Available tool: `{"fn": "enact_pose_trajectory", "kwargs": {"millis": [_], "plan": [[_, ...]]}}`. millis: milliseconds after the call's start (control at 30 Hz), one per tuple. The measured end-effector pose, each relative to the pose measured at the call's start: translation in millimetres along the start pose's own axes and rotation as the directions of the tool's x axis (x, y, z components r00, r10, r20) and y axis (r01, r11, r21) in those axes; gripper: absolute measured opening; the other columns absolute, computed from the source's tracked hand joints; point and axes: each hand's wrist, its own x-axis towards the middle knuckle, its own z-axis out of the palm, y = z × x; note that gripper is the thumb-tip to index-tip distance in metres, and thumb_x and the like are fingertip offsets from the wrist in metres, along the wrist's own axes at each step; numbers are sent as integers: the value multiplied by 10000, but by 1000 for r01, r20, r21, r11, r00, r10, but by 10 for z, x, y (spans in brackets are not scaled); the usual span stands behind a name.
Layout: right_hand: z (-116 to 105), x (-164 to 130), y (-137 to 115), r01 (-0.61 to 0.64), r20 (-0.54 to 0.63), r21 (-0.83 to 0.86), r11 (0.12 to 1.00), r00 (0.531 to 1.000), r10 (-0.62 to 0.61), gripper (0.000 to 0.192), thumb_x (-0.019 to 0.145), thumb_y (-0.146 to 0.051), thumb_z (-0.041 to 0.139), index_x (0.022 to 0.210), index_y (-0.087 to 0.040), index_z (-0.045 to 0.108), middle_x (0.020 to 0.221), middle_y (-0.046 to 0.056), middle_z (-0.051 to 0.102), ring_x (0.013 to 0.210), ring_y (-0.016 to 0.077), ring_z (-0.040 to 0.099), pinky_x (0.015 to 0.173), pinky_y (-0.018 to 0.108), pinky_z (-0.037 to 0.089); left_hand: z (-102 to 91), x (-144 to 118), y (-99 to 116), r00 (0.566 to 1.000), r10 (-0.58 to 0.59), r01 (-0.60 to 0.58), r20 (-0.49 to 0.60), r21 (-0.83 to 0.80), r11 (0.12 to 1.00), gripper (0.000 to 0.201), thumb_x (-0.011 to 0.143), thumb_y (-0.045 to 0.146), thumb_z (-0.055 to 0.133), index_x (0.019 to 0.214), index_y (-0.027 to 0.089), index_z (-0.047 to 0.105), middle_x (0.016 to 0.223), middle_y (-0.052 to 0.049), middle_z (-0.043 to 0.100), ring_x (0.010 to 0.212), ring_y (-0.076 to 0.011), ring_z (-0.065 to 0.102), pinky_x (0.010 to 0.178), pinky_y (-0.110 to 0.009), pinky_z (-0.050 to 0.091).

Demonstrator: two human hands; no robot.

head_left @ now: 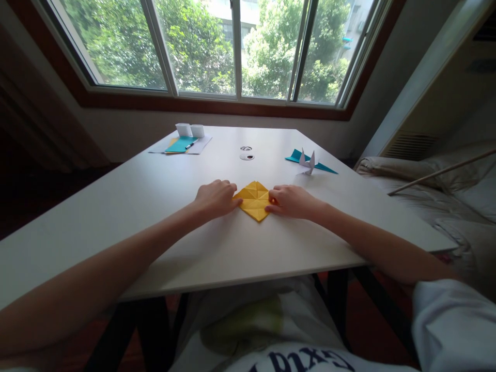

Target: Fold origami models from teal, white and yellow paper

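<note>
A folded piece of yellow origami paper point(256, 202) lies on the white table point(217, 248), diamond-shaped with crease lines crossing its middle. My left hand point(217, 198) pinches its left corner, thumb on top and the other fingers curled. On the opposite side, my right hand point(291, 201) grips the right corner between thumb and curled fingers. Both corners are partly hidden by my fingers. The diamond's upper and lower points show between the hands.
Beyond my right hand stand a white folded paper figure point(307, 162) and a blue paper plane point(326, 168). Two round pieces point(247, 156) lie mid-table. At the back left are blue paper point(180, 144), a pen point(191, 145) and white folded shapes point(183, 129). A sofa point(406, 175) flanks the right edge.
</note>
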Motion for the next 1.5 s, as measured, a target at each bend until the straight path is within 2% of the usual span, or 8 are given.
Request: {"fn": "enact_pose_trajectory", "kwargs": {"millis": [167, 500, 633, 767, 867, 1000, 1200, 1500], "plan": [[26, 14, 41, 12, 0, 11, 1000, 1000, -12, 319, 857, -457, 482, 909, -173, 616, 902, 86, 644, 755, 190, 612, 567, 267, 384, 137, 110, -119, 998, 61, -59, 7, -141, 988, 462, 796, 506, 414, 1047, 195, 645, 1163, -102, 583, 1040, -269, 542, 766, -345, 466], [52, 36, 63, 9, 7, 34, 999, 1000, -9, 331, 855, -468, 480, 937, -182, 624, 926, 81, 647, 779, 194, 611, 570, 266, 391, 147, 176, -156, 989, 88, -131, -118, -437, 890, 245, 708, 327, 568, 878, 181, 666, 901, -25, 674, 799, -165, 605, 704, -249, 473], [49, 33, 60, 14, 1, 28, 999, 1000, -14, 324, 859, -455, 482, 952, -179, 623, 943, 81, 647, 799, 200, 610, 604, 275, 397, 132, 165, -169, 957, 254, -288, -139, -385, 877, 186, 718, 241, 559, 849, 182, 678, 861, -16, 681, 763, -152, 600, 708, -244, 462], [41, 28, 56, 16, 5, 15, 1000, 1000, -16, 326, 863, -452, 480, 975, -179, 619, 955, 86, 646, 809, 204, 612, 627, 278, 401, 73, 111, -139, 871, 484, -487, -84, -269, 831, 218, 768, 224, 530, 901, 202, 701, 913, -41, 688, 826, -177, 609, 766, -268, 457], [38, 29, 55, 6, 13, 12, 1000, 1000, -7, 325, 863, -449, 484, 986, -181, 620, 964, 93, 643, 818, 203, 612, 638, 273, 405, 6, 47, -99, 831, 555, -539, -15, -264, 800, 244, 787, 249, 537, 960, 204, 703, 983, -62, 677, 845, -182, 621, 771, -260, 465], [64, 35, 62, 27, -2, 35, 999, 1000, -27, 314, 871, -424, 487, 1017, -179, 620, 976, 101, 638, 831, 201, 612, 672, 275, 422, -64, -24, -59, 825, 563, -540, 50, -224, 811, 270, 796, 276, 554, 1015, 192, 687, 1050, -75, 653, 882, -187, 619, 797, -262, 467], [147, 38, 75, 278, -90, 91, 956, 959, -270, 295, 919, -242, 409, 1152, -189, 582, 1068, 115, 609, 936, 211, 590, 799, 338, 439, -71, -60, -58, 810, 582, -564, 80, -170, 808, 302, 833, 262, 517, 1097, 179, 638, 1187, -72, 608, 1072, -200, 553, 919, -279, 414], [157, 22, 69, 369, -145, 121, 922, 925, -351, 298, 896, -177, 430, 1120, -191, 626, 1025, 116, 621, 892, 192, 593, 781, 332, 455, -63, -73, -58, 823, 556, -542, 113, -135, 829, 330, 840, 291, 496, 1141, 204, 598, 1197, -58, 611, 1087, -208, 542, 921, -302, 408]]}}
